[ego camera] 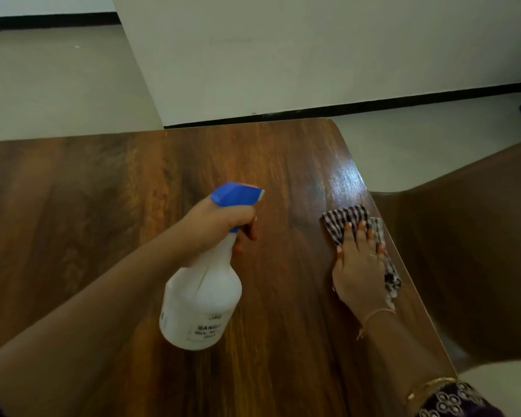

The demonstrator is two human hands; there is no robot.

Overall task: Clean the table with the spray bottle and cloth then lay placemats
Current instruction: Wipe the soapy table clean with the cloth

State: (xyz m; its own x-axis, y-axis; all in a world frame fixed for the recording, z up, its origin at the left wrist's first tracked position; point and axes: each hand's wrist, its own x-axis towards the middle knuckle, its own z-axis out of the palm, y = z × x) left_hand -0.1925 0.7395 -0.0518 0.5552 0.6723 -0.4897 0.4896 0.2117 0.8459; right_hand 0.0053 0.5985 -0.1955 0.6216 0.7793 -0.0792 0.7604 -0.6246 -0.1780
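A white spray bottle (203, 299) with a blue trigger head hangs above the middle of the brown wooden table (73, 206), nozzle pointing right. My left hand (220, 224) is wrapped around its neck, fingers on the trigger. Near the table's right edge my right hand (358, 266) presses flat, fingers spread, on a dark checked cloth (348, 216). Part of the cloth trails out under my palm towards the edge. A wet shiny streak lies just beyond the cloth.
A brown chair (463, 251) stands close against the table's right edge. A white wall corner with a black skirting (253, 117) rises just behind the table's far edge. Pale floor lies to the left and right of it.
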